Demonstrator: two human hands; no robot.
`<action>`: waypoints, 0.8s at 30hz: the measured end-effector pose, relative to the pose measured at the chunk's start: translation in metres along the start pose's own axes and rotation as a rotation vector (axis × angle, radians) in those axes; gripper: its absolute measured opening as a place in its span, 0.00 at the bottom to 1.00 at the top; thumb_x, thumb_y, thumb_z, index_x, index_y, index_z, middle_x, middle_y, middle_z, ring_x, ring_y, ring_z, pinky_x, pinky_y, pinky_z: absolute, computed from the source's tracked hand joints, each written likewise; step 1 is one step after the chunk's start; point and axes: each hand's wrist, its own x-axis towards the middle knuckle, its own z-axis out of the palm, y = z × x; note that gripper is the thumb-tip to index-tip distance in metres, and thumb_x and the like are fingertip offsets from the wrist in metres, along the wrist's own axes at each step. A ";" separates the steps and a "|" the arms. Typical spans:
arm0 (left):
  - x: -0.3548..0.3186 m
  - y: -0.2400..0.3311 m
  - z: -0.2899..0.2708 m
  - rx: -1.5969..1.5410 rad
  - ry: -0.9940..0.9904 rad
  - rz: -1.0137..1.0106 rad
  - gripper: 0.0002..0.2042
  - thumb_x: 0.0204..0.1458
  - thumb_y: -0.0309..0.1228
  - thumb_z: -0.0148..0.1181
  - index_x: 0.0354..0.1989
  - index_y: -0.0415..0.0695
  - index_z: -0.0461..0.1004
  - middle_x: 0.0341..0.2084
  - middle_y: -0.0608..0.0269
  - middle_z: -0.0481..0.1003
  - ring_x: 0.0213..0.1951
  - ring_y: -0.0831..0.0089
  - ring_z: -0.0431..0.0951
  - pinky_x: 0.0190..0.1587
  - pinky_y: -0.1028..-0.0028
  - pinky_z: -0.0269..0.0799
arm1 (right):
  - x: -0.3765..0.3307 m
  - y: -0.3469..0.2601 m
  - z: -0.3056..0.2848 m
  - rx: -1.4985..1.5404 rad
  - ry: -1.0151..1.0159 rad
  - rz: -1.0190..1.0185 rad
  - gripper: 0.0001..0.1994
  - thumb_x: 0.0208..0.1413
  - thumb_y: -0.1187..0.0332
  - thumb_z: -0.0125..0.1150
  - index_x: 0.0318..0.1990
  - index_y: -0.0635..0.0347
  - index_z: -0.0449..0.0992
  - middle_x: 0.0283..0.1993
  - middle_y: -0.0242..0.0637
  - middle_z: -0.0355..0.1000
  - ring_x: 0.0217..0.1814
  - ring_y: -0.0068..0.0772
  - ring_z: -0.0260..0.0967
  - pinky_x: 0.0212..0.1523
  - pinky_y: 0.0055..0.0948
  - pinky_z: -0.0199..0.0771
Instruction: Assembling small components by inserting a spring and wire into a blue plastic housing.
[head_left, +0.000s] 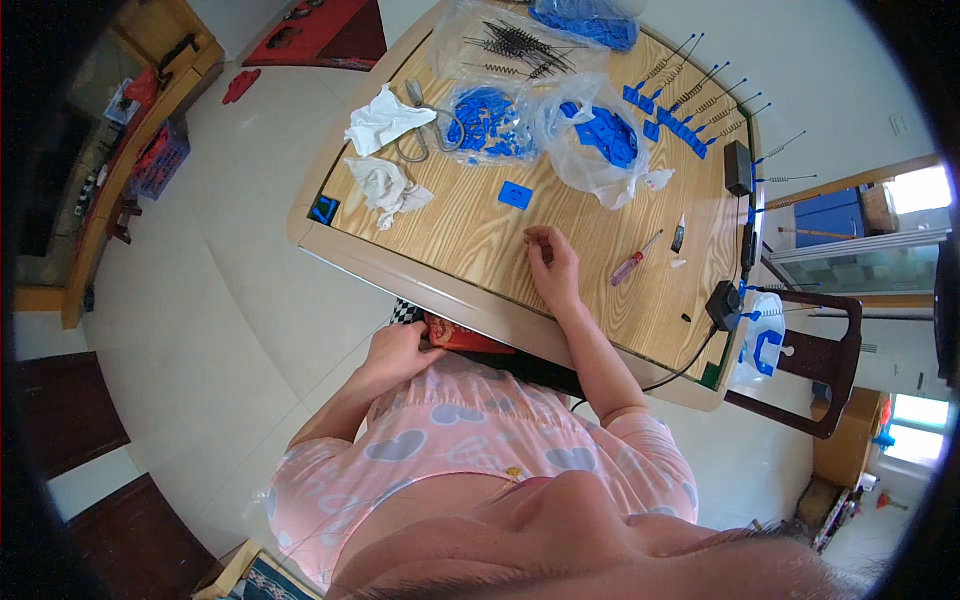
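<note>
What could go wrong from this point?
The right hand pinches something too small to identify above the table; it could drop and be lost. The screwdriver lies loose nearby and might roll if the forearm nudges it. The left hand is down at the table edge, steadying nothing.

Three clear plastic bags of blue parts (590, 135) lie on the wooden table's (470, 240) far side.

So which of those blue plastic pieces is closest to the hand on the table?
The single flat blue square piece lying loose on the wood, just beyond the right hand. The other blue pieces sit farther off in clear plastic bags or lined up at the table's far edge.
</note>
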 end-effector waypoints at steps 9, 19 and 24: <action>0.000 0.000 0.001 0.005 0.006 0.002 0.23 0.41 0.50 0.64 0.37 0.42 0.77 0.27 0.50 0.78 0.32 0.51 0.78 0.38 0.58 0.73 | 0.000 0.001 0.000 0.008 0.001 0.007 0.07 0.54 0.79 0.52 0.40 0.63 0.72 0.35 0.41 0.73 0.35 0.32 0.73 0.36 0.27 0.71; 0.001 -0.003 0.005 0.005 0.019 0.009 0.22 0.41 0.49 0.65 0.35 0.41 0.77 0.26 0.51 0.78 0.32 0.52 0.78 0.37 0.58 0.73 | 0.000 0.002 0.001 -0.002 0.009 -0.014 0.08 0.54 0.78 0.52 0.41 0.63 0.73 0.35 0.41 0.72 0.34 0.32 0.72 0.35 0.27 0.71; 0.001 -0.002 0.004 0.023 0.007 -0.002 0.23 0.41 0.49 0.65 0.36 0.42 0.77 0.25 0.52 0.78 0.32 0.53 0.79 0.37 0.58 0.73 | -0.001 0.005 0.002 0.010 0.012 -0.003 0.07 0.54 0.78 0.52 0.41 0.64 0.73 0.35 0.41 0.72 0.34 0.32 0.72 0.35 0.27 0.70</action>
